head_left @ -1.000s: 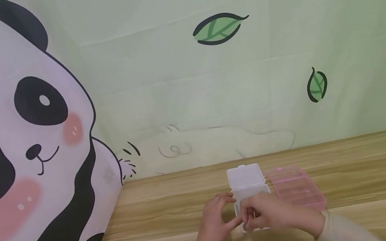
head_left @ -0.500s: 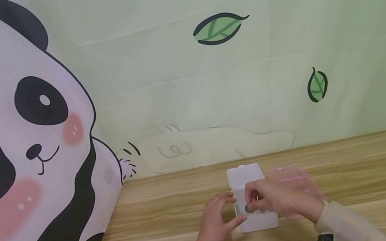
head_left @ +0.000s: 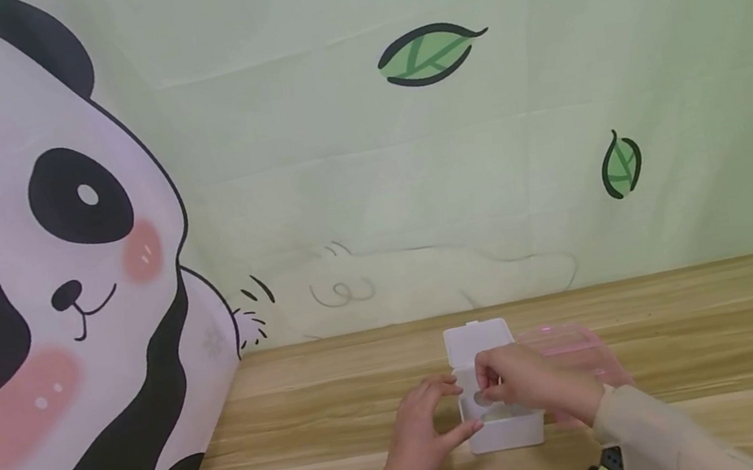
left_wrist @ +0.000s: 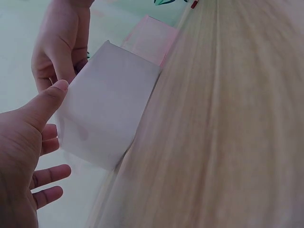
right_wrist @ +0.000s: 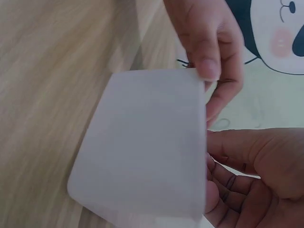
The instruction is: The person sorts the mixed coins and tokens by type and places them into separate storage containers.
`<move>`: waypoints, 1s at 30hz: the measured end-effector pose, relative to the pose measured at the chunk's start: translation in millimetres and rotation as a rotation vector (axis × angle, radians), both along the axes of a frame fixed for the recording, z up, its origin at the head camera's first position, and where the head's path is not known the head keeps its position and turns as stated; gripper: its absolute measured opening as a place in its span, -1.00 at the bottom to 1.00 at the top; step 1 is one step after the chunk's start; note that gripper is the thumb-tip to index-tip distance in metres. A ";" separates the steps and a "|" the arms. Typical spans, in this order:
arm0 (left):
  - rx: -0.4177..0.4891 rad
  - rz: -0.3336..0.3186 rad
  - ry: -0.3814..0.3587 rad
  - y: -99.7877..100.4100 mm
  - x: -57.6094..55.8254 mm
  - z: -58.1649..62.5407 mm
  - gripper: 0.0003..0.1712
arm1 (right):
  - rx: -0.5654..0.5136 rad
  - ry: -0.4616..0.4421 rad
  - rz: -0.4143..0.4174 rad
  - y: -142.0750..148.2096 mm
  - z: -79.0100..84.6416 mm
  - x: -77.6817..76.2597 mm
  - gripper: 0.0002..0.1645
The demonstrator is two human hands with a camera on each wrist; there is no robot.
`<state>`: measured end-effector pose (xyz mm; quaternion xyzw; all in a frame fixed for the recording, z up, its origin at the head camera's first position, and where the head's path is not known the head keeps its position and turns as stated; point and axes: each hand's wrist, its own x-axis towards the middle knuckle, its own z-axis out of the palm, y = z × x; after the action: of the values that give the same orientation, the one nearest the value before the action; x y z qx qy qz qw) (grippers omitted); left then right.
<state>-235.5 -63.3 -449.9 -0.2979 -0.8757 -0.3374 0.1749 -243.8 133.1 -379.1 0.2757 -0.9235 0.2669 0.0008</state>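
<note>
My right hand (head_left: pixel 530 377), pinching a grey disc (head_left: pixel 480 398), has moved farther back over the box (head_left: pixel 507 434) my left hand (head_left: pixel 418 431) grips, so handling seems unfinished.

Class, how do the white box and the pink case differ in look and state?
Look: the white box is plain white, while the pink case is see-through pink.
Contact: the left hand rests its thumb on the white box; no fingers touch the pink case.
Visibility: in the head view, the white box's front wall shows, whereas the right arm partly hides the pink case.
Shared: both rest on the wooden table.
</note>
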 end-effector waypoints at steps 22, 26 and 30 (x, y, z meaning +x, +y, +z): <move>-0.003 -0.001 0.035 0.3 -1.5 -4.4 -0.55 | 0.275 0.035 -0.130 -12.8 -23.2 -7.6 -0.70; 0.001 -0.003 0.027 0.3 -1.1 -3.2 -0.55 | 0.287 0.054 -0.142 -13.4 -22.6 -6.9 -0.71; 0.007 -0.006 0.023 0.0 -1.2 -2.7 -0.55 | 0.298 0.064 -0.154 -15.0 -22.2 -5.6 -0.71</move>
<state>-236.7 -63.3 -452.5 -0.3038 -0.8714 -0.3377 0.1852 -249.4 118.1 -401.3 0.2097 -0.9707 0.1173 0.0098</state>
